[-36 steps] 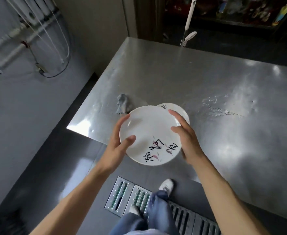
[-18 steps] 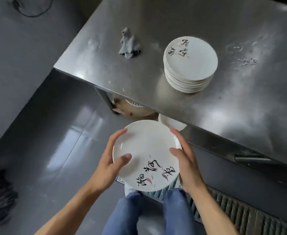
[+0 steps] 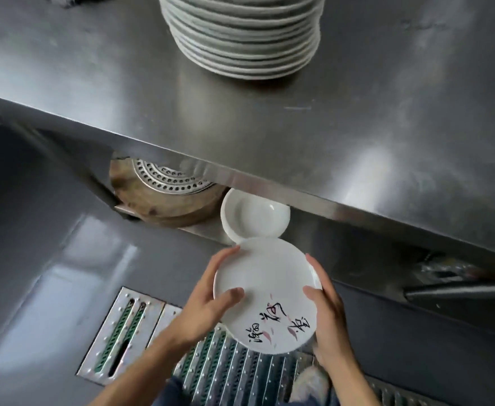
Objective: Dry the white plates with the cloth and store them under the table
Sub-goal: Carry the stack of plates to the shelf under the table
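- You held the white plate (image 3: 265, 291) by opposite rims, left hand (image 3: 202, 306) and right hand (image 3: 328, 315) each with fingers (image 3: 316, 268) curled round its edge and thumbs on its face.
- It hung over the floor grate (image 3: 231, 373), below the worktop (image 3: 357, 127) edge and just short of the stored dish (image 3: 253, 215) on the shelf underneath.
- Pushed in too high, its rim could have struck the steel lip.
- Pushed in too fast, it could have chipped the stored dish.
- A damp rim could have slipped from your hold and broken on the grate.
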